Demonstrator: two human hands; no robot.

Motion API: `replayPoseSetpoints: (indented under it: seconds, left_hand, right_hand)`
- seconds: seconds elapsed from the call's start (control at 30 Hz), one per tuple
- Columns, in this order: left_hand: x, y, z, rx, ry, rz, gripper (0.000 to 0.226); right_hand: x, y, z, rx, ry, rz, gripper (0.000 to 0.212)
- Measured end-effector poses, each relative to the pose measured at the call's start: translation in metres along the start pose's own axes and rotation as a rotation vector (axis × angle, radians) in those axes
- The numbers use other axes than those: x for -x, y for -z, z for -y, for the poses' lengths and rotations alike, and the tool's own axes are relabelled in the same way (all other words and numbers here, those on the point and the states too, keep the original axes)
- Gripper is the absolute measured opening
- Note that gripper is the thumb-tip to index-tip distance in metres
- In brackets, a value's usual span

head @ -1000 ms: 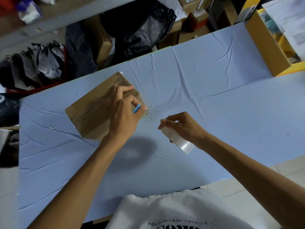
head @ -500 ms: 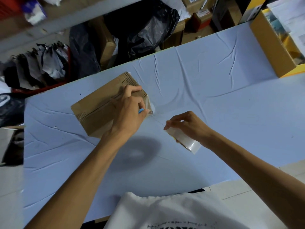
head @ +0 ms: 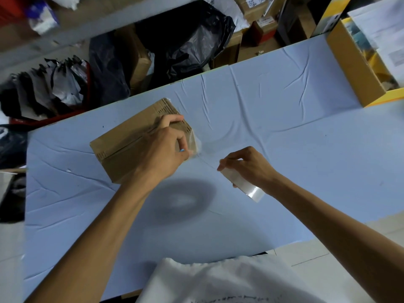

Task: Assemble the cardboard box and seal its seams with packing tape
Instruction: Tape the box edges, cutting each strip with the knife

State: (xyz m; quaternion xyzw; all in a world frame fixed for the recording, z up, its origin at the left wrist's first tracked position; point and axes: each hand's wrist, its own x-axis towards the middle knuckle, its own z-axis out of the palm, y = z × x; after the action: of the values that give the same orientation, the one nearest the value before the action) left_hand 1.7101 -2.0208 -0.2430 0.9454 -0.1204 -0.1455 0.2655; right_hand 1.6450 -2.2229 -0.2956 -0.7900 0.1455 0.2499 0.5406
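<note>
Item: cardboard box (head: 131,147), lying near the surface's (head: 284,138) far-left edge. We are pressing it with our left hand (head: 161,149), grip closed on a small blue tool (head: 181,150). Our right hand (head: 247,166), grip clamped on the clear tape roll (head: 242,182), is stretching tape toward the box.

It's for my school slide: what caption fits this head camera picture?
Left hand presses brown cardboard box; right hand holds clear tape roll.

White printed shirt (head: 218,283), arms apparently bare.
</note>
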Motion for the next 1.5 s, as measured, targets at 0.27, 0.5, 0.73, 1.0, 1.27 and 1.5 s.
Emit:
replayPoseSetpoints:
  seconds: [0.27,0.5,0.73,1.0,1.27,1.5]
  left_hand:
    - [0.007,0.002,0.001,-0.005,-0.015,0.026,0.015]
    - [0.005,0.006,0.001,0.008,0.007,0.015,0.015]
    - [0.008,0.008,0.003,0.004,-0.015,0.047,0.015]
    - [0.01,0.009,0.002,0.016,0.001,0.06,0.016]
    - [0.012,0.008,0.0,0.034,0.017,0.074,0.014]
    - [0.013,0.009,-0.001,0.016,0.012,0.074,0.014]
  right_hand:
    - [-0.001,0.019,-0.004,0.089,0.029,-0.046,0.022]
    - [-0.001,0.013,-0.03,0.254,-0.088,0.072,0.017]
    - [0.007,0.01,-0.048,0.112,0.02,0.113,0.02]
    - [-0.001,-0.003,-0.044,0.143,0.094,0.126,0.015]
    - [-0.003,-0.01,-0.046,0.214,-0.003,0.005,0.014]
    - [0.005,-0.027,-0.049,0.311,-0.139,-0.211,0.02]
